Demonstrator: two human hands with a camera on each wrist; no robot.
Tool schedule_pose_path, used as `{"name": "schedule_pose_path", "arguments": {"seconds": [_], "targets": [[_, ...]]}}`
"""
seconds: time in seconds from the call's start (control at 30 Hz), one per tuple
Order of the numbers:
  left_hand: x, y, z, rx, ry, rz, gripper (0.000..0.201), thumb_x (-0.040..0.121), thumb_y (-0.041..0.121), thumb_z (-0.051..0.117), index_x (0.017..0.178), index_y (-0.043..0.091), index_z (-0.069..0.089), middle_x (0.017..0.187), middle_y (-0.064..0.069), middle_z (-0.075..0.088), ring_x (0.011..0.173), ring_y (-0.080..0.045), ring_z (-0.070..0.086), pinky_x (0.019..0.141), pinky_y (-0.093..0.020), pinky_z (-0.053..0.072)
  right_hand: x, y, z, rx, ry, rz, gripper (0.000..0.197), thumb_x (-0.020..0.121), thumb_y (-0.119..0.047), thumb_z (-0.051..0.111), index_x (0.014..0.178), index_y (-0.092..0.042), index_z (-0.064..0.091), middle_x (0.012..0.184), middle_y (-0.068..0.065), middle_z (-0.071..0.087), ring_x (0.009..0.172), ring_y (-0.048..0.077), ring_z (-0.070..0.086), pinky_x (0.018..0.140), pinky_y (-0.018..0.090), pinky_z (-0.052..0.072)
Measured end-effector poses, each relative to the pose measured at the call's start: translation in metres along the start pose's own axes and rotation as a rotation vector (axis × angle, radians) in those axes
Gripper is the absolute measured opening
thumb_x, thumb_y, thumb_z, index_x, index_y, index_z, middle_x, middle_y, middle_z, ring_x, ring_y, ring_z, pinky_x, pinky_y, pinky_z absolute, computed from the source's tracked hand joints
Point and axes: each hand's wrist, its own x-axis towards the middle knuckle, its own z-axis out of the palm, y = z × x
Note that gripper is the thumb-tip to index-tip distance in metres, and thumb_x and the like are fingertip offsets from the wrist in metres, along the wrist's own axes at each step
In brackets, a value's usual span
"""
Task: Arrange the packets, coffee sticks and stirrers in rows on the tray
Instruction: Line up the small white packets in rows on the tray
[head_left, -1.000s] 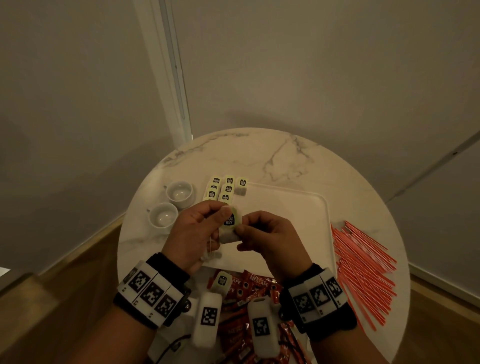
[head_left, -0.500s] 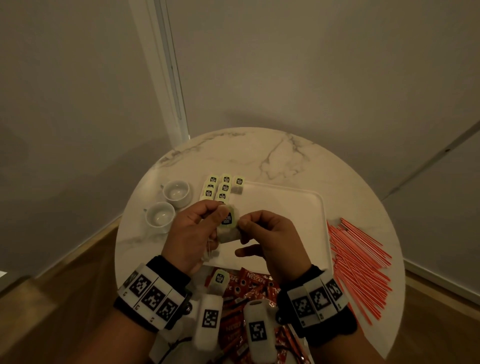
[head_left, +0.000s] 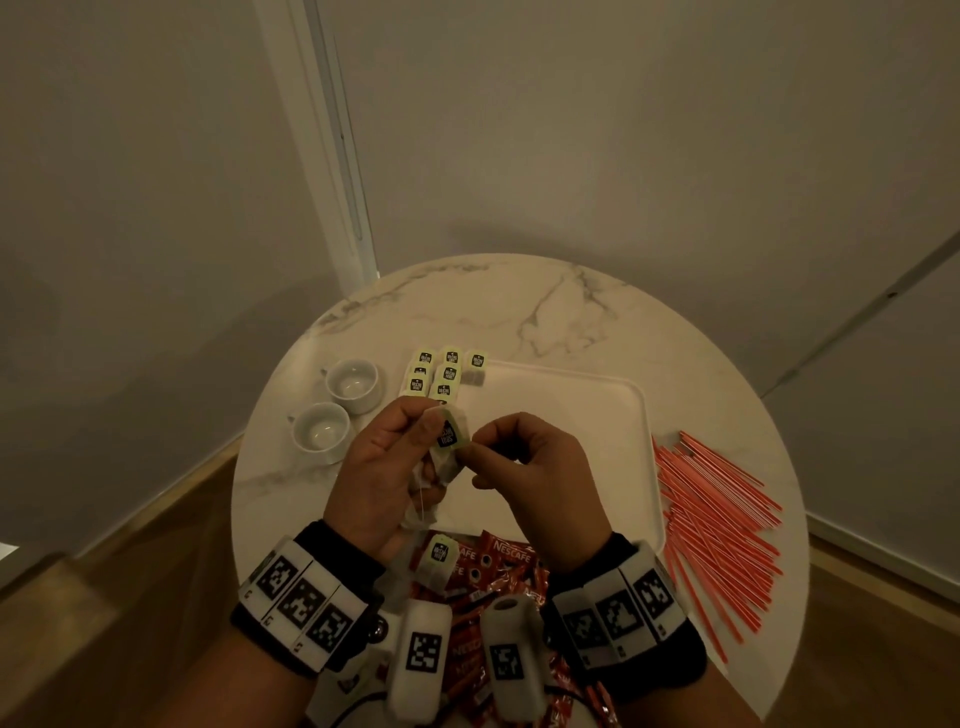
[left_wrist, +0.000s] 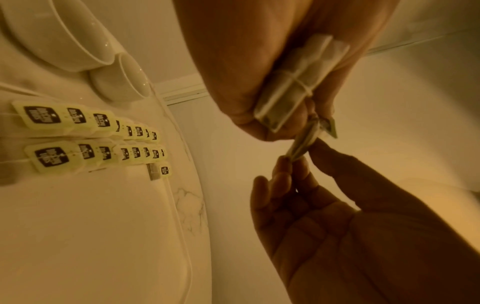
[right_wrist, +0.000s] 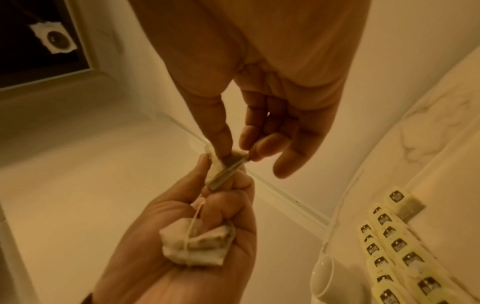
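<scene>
- Head view: both hands are hovering mid-frame over the white tray (head_left: 597, 415). The left hand (head_left: 384, 467) is clutching a couple of tea bags (head_left: 448, 441), and the right hand (head_left: 535, 467) is pinching the top one's edge. More tea bags are sitting in rows (head_left: 441, 374) at the tray's upper-left corner, red stirrers (head_left: 717, 525) are lying at right, coffee sticks (head_left: 493, 566) at the bottom, two cups (head_left: 337, 410) at left.
- Left wrist view: the left hand's fingers (left_wrist: 249, 82) are curling round a tea bag, with the right fingertips (left_wrist: 319, 152) nipping its corner.
- Right wrist view: a second tea bag (right_wrist: 194, 246) is sitting scrunched in the left palm, lower middle.
</scene>
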Motion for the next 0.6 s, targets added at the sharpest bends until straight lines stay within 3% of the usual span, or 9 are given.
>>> {"name": "schedule_pose_path", "arguments": {"seconds": [0.17,0.27,0.37,0.43,0.5,0.53,0.6], "targets": [[-0.0003,-0.0001,-0.0024,-0.029,-0.039,0.0,0.015,0.089,0.029,0.062,0.078,0.021,0.068,0.081,-0.009,0.063,0.058,-0.017,0.046,0.039,-0.018,0.035,-0.0001,0.0002,-0.0011,-0.019,-0.029,-0.023,0.006,0.082,-0.018,0.072,0.078,-0.015,0.069,0.072,-0.008,0.068,0.068,0.015,0.059,0.07,0.038,0.055],[-0.0008,-0.0004,-0.0013,-0.071,-0.047,0.008,0.017,0.09,0.025,0.056,0.077,0.019,0.066,0.086,-0.009,0.066,0.058,-0.017,0.047,0.037,-0.017,0.032,0.0012,0.0024,-0.0011,0.013,-0.055,-0.019,0.007,0.083,-0.016,0.069,0.076,-0.015,0.069,0.075,-0.002,0.068,0.072,0.019,0.059,0.068,0.036,0.052],[-0.0012,-0.0007,0.0,-0.055,-0.064,0.028,0.017,0.089,0.022,0.051,0.079,0.017,0.065,0.091,-0.01,0.068,0.06,-0.016,0.053,0.038,-0.017,0.034,0.002,0.0047,-0.0005,0.018,-0.055,-0.028,0.011,0.079,-0.027,0.066,0.074,-0.016,0.068,0.076,0.0,0.067,0.072,0.015,0.058,0.067,0.033,0.049],[0.0005,-0.0027,-0.0022,0.102,-0.024,0.069,0.012,0.09,0.025,0.059,0.083,0.016,0.065,0.087,-0.013,0.066,0.064,-0.021,0.056,0.045,-0.019,0.041,0.0018,0.0048,-0.0005,0.069,-0.041,-0.019,0.02,0.073,-0.037,0.065,0.073,-0.018,0.066,0.082,0.003,0.065,0.074,0.015,0.058,0.066,0.03,0.049],[0.0013,-0.0053,-0.0036,0.294,-0.028,0.115,0.013,0.09,0.03,0.062,0.086,0.018,0.065,0.085,-0.018,0.065,0.061,-0.036,0.05,0.049,-0.027,0.044,0.002,0.0032,-0.0013,0.154,-0.051,0.014,0.025,0.068,-0.041,0.064,0.072,-0.017,0.064,0.088,0.006,0.061,0.075,0.013,0.058,0.064,0.024,0.047],[0.0007,-0.0063,-0.0034,0.356,-0.042,0.13,0.014,0.09,0.032,0.061,0.087,0.019,0.065,0.086,-0.019,0.066,0.061,-0.04,0.049,0.05,-0.03,0.043,0.0026,0.0022,-0.0017,0.199,-0.066,0.041,0.024,0.067,-0.038,0.065,0.072,-0.015,0.063,0.09,0.007,0.059,0.076,0.013,0.058,0.063,0.024,0.046],[-0.0013,-0.0071,-0.0018,0.423,-0.048,0.151,0.015,0.088,0.034,0.057,0.087,0.022,0.065,0.08,-0.013,0.067,0.059,-0.036,0.048,0.05,-0.031,0.043,0.0049,0.0005,-0.0015,0.305,-0.084,0.114,0.015,0.068,-0.027,0.066,0.072,-0.013,0.062,0.09,0.006,0.059,0.079,0.014,0.059,0.062,0.026,0.045]]}}
